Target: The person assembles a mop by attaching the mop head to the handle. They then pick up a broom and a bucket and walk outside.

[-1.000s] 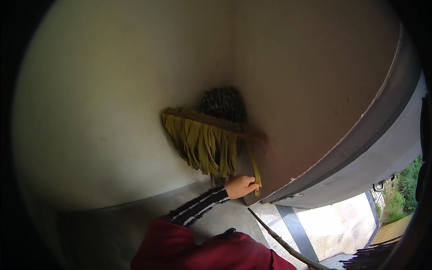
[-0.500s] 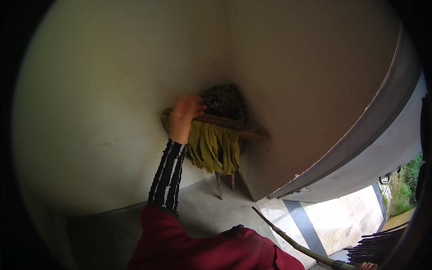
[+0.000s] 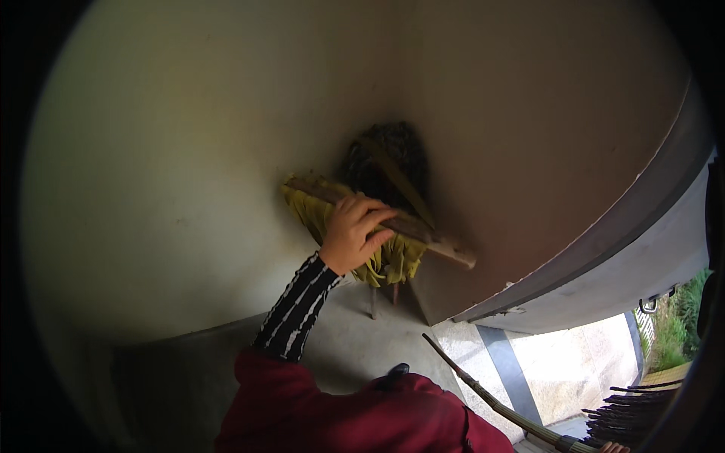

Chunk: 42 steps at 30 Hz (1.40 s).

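A mop head (image 3: 408,260) of yellow-green cloth strips hangs from a wooden bar (image 3: 453,253) in the corner between two walls. Over the middle of that bar my left hand (image 3: 355,230) is closed, fingers across its top and thumb along the front. Behind the bar stands a dark, rounded, bristly bundle (image 3: 389,155) with a flat yellowish strip lying across it. My right hand (image 3: 615,448), barely in view at the lower right edge, is around a bamboo-like stick (image 3: 521,423). Dark twigs (image 3: 630,415) of what looks like a broom spread beside it.
Plain walls (image 3: 174,189) meet behind the mop. Two thin poles (image 3: 373,302) reach the grey floor (image 3: 340,332) under the cloth strips. A doorway at the right opens onto pale paving (image 3: 581,362) with a dark band and greenery (image 3: 676,325).
My left hand has moved right and down from the bar's left end and closed on its middle. The bar has tilted, right end lower and farther out. The right hand is nearly unmoved.
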Each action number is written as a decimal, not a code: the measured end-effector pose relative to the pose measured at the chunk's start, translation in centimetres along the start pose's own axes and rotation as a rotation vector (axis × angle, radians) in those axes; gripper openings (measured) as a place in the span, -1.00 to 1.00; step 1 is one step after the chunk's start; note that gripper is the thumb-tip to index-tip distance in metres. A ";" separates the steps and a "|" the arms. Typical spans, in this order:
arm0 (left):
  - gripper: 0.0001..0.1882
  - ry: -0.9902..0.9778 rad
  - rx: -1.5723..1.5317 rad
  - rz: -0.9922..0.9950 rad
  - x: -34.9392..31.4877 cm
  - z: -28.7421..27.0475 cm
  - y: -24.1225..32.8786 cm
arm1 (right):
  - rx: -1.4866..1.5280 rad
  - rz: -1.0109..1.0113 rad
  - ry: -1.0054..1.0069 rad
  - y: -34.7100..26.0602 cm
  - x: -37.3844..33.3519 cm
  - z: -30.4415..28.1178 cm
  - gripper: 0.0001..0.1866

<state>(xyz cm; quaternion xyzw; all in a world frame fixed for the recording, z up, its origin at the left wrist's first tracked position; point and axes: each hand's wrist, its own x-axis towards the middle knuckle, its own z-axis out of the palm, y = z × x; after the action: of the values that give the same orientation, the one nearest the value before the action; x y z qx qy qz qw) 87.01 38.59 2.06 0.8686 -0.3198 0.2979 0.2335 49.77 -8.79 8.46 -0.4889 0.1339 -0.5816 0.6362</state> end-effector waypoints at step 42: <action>-0.34 -0.522 0.417 -0.198 -3.8 -5.7 3.9 | -0.732 -0.043 -0.024 3.8 3.7 -14.6 -0.60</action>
<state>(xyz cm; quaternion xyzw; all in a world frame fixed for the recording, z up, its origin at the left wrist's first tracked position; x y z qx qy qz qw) 79.85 40.92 4.38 0.9714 -0.2151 0.1004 -0.0109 42.34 -19.46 -0.10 -0.6936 0.3153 -0.5027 0.4085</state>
